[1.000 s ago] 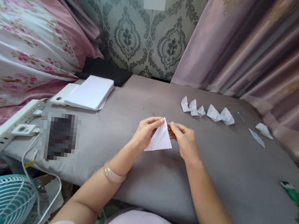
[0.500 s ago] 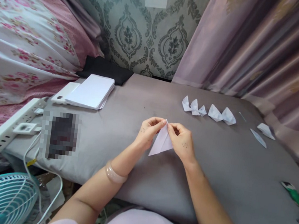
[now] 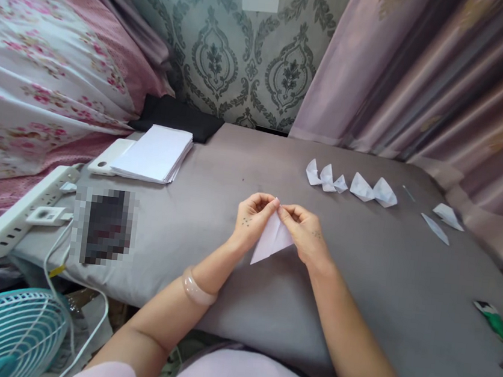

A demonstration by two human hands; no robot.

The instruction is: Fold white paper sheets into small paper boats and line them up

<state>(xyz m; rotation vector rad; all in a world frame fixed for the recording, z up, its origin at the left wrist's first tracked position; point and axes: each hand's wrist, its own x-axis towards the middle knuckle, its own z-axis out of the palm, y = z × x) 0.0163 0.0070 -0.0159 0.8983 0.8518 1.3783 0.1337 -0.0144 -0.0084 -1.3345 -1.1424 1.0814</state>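
Note:
A folded sheet of white paper (image 3: 272, 239) hangs between my two hands above the grey-covered table (image 3: 211, 220). Its narrow top is pinched and its wider lower edge points down toward me, with a crease down the middle. My left hand (image 3: 252, 216) grips the top from the left with thumb and fingers. From the right, my right hand (image 3: 304, 228) pinches close to the same tip, thumb over the paper. The fingertips nearly meet and partly hide the tip. Folded paper boats (image 3: 326, 177) and two more joined boat shapes (image 3: 373, 191) stand beyond my right hand.
A paper stack (image 3: 155, 153) lies at back left on a white box (image 3: 104, 162). Left are a power strip (image 3: 26, 211), a blurred-out dark object (image 3: 108, 227) and a fan (image 3: 3, 330). Folded paper pieces (image 3: 448, 217) and a green-handled object (image 3: 497, 322) lie on the right.
Both hands stay on the folded paper at its top. The fingertips have drawn closer together over the tip, and the right hand has shifted slightly left.

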